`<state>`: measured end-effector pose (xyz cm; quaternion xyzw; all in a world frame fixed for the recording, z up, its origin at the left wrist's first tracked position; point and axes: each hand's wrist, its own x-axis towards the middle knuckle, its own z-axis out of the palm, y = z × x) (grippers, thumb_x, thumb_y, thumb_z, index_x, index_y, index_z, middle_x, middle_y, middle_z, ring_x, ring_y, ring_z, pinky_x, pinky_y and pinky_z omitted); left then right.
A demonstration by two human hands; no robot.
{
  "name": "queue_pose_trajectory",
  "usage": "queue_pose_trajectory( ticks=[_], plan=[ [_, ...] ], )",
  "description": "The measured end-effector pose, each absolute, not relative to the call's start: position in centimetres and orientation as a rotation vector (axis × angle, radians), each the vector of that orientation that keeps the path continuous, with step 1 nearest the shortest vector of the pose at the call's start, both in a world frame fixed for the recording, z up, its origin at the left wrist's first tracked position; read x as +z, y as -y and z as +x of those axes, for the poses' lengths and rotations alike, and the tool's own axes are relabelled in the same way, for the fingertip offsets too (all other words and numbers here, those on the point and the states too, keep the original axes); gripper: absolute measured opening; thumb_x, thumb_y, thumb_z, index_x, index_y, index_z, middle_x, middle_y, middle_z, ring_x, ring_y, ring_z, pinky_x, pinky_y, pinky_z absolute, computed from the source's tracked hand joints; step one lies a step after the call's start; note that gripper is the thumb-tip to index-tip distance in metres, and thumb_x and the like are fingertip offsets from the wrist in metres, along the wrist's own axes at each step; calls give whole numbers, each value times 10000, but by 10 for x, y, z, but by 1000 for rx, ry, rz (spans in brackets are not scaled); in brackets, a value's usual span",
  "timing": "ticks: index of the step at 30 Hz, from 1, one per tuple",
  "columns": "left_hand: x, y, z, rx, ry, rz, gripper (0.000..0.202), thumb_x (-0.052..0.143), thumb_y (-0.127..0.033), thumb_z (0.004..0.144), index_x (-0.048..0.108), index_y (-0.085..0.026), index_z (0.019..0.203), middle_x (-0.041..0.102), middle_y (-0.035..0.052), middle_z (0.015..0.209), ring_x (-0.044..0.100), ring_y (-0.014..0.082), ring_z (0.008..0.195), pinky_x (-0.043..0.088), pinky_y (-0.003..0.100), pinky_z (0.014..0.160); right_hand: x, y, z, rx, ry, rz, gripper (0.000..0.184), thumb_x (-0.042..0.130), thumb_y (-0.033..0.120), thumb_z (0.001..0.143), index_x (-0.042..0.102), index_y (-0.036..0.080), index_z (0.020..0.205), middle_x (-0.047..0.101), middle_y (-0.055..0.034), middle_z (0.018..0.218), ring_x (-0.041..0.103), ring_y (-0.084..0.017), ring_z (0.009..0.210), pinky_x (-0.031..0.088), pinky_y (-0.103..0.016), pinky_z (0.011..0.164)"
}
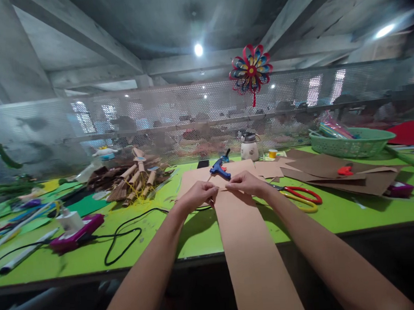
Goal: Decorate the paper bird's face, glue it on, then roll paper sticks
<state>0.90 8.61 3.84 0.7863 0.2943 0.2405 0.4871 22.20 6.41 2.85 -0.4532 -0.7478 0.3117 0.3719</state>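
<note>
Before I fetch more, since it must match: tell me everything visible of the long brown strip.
The long brown strip is plain, matte and straight-edged, apparently stiff paper or thin card. The left hand and right hand grip its far end. It extends over the green tabletop and past the front edge, leaving the picture at the bottom, so its near end is unseen.

Left forearm [144,268]: bare, slanting up and inward from the bottom edge
Left grip [198,193]: fingers curled, thumb and forefinger pinched together
Right forearm [319,239]: bare, slanting up and inward from the lower right
Right grip [246,182]: back upward, fingers bent, tips pinched and pointing inward
Spacing: fingertips facing each other, near but apart
</note>
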Motion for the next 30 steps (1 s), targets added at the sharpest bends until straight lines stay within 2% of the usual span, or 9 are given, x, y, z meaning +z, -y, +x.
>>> queue_pose_trajectory(
  ticks=[4, 9, 12, 21, 27, 30],
  plan=[
    [41, -82, 11, 579, -732, 1901, 336, 526, -415, 729, 480, -125, 566, 449, -23, 518, 449, 75, 484, 388, 204, 504, 30, -63, 222, 764, 1975, -1172, 382, 544, 476, 695, 650, 109, 686, 442, 25, 482, 364, -72, 436, 227, -197, 397],
    [40, -79, 13, 641, -731, 1864, 322, 543, -438, 721, 538, -119, 681, 409, -41, 515, 343, 50, 449, 264, 180, 444, 33, -59, 219, 681, 2022, -1082, 365, 523, 448, 718, 637, 108, 650, 436, 23, 517, 334, -68, 471, 214, -202, 423],
    [36, -82, 15, 655, -732, 1932, 323, 532, -425, 735, 518, -119, 633, 397, -44, 481, 295, 44, 430, 213, 185, 437, 34, -59, 216, 669, 2056, -1076, 341, 511, 421, 731, 635, 110, 668, 452, 15, 538, 345, -77, 497, 234, -200, 437],
    [34, -83, 16, 665, -652, 1956, 334, 548, -423, 742, 494, -122, 608, 454, -22, 483, 340, 53, 447, 233, 195, 461, 33, -60, 215, 758, 2021, -1033, 305, 539, 381, 717, 621, 104, 619, 393, 29, 495, 322, -69, 477, 209, -209, 437],
    [35, -83, 15, 745, -714, 1874, 323, 585, -418, 709, 511, -123, 600, 450, -31, 474, 364, 60, 442, 257, 194, 458, 28, -63, 215, 871, 1837, -1073, 360, 593, 466, 660, 612, 110, 608, 373, 45, 476, 284, -57, 450, 174, -210, 433],
    [34, -87, 14, 806, -734, 1841, 325, 591, -411, 700, 503, -125, 572, 444, -32, 453, 367, 63, 438, 255, 196, 459, 34, -61, 221, 986, 1718, -1036, 385, 601, 496, 653, 590, 112, 623, 418, 38, 497, 331, -65, 461, 215, -209, 444]
  ],
)
